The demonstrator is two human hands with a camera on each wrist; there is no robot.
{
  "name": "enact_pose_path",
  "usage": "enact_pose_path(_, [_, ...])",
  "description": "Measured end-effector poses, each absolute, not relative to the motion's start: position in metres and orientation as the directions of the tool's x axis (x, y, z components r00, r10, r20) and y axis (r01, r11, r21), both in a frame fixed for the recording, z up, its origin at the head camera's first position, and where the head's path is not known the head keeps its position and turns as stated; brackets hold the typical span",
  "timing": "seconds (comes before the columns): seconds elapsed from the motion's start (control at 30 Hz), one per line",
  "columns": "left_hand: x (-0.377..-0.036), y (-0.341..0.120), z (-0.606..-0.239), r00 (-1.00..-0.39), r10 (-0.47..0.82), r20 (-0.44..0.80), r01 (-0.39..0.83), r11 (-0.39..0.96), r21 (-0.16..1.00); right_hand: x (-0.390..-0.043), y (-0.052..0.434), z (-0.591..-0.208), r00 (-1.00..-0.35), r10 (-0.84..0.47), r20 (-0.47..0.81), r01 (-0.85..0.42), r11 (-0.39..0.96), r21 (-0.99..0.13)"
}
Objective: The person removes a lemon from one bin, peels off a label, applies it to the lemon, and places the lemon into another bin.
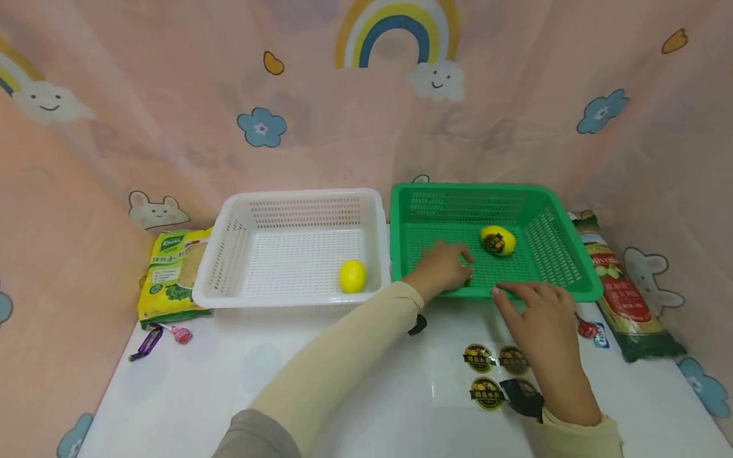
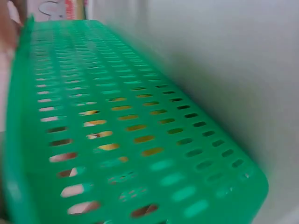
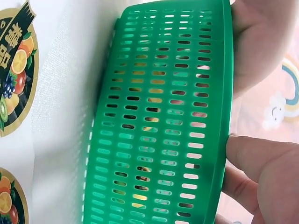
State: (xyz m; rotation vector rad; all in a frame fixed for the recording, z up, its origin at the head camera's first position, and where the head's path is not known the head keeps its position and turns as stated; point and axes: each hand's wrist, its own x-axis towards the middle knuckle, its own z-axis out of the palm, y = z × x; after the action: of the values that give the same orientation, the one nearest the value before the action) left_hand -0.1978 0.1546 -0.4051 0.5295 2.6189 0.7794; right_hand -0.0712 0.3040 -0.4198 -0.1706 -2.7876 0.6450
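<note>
Head, backdrop: white table (image 1: 189, 394), pink printed curtain (image 1: 189, 127) behind.
Head, around: white basket (image 1: 286, 302) with plain lemon (image 1: 352, 277); yellow packet (image 1: 166, 280) left, red-and-green packet (image 1: 624, 286) right; stickers (image 1: 487, 393) in front.
Head, green basket (image 1: 469, 187): left hand (image 1: 443, 266) over a mostly hidden yellow item (image 1: 469, 278), near stickered lemon (image 1: 497, 241); cannot tell whether it grips.
Left wrist, slotted wall: green basket blocks the view, yellow showing through.
Right wrist, rim: right hand (image 1: 541, 318) loosely extended, thumb touching.

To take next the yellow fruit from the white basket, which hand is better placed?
Probably the left hand: it is nearer that yellow fruit; the right hand is farther, at the green basket's front rim.
</note>
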Motion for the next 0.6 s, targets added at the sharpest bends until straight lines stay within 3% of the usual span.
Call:
enact_pose_path(0.37, [-0.188, 0.065, -0.362, -0.904, 0.416, 0.094, 0.361, 0.629, 0.689, -0.073, 0.301, -0.410, -0.965, 0.215, 0.151, 0.120, 0.872, -0.475])
enact_pose_path(0.5, [-0.196, 0.018, -0.351, -0.927, 0.359, 0.107, 0.323, 0.620, 0.715, -0.076, 0.294, -0.402, -0.967, 0.227, 0.117, 0.140, 0.855, -0.500])
enact_pose_path(0.6, [-0.205, -0.011, -0.350, -0.945, 0.326, 0.021, 0.252, 0.687, 0.681, -0.079, 0.280, -0.393, -0.963, 0.215, 0.161, 0.095, 0.833, -0.544])
